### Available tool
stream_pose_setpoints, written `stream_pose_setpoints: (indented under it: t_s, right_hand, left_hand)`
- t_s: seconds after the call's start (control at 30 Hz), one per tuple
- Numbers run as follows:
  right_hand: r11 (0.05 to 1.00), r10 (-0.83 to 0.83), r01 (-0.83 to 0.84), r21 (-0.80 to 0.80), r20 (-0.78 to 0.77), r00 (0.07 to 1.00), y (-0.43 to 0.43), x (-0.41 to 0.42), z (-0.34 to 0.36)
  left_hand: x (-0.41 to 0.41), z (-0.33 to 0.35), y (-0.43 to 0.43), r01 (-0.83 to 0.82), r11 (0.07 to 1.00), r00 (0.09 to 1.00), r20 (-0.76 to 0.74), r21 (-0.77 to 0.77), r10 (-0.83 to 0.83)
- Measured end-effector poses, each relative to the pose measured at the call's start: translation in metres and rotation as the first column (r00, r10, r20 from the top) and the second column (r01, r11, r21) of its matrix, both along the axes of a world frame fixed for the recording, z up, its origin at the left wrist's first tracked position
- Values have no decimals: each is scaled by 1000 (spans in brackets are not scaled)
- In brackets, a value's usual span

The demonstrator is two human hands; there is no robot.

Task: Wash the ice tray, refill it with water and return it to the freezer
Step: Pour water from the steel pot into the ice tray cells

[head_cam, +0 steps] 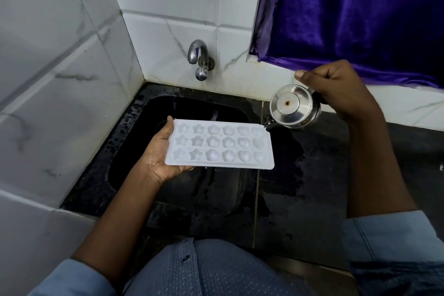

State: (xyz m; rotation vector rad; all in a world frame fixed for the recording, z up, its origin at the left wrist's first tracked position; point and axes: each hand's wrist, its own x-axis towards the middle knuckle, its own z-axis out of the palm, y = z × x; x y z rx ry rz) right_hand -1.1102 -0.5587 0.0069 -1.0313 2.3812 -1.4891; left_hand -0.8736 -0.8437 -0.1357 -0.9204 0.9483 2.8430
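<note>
A white plastic ice tray with star, flower and heart moulds is held level over the black sink. My left hand supports it from under its left end, thumb on the rim. My right hand grips the handle of a small steel kettle, tilted toward the tray. A thin trickle of water falls from its spout onto the tray's far right corner.
A steel tap sticks out of the white tiled wall behind the sink, with no water running. A purple curtain hangs at the upper right. The black counter to the right of the sink is wet.
</note>
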Motion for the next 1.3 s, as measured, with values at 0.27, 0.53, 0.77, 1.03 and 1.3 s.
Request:
stream_pose_setpoints:
  t_s: [0.27,0.53,0.77,1.03,1.3]
  right_hand:
    - [999,42,-43,11,22,999,4,7,-1]
    - [997,73,-73,18,29,997,6,14,0]
    - [998,64,-64,18,32,997,6,15,3]
    - [998,64,-64,14,-2,998,3,16,7]
    - [998,65,-66,-14,-14,998,0,16,8]
  left_hand:
    - [-3,-9,-6,33,999,999,2,25,-33]
    - [-2,-5,-3,45,999,999,-27,18,-45]
    - [-2,-2,0,24,999,999,-25,31,-23]
    - [-5,-3,0,31,999,999,-12,27,-31]
    - [-4,4,4,9,1000,1000,0,19,-9]
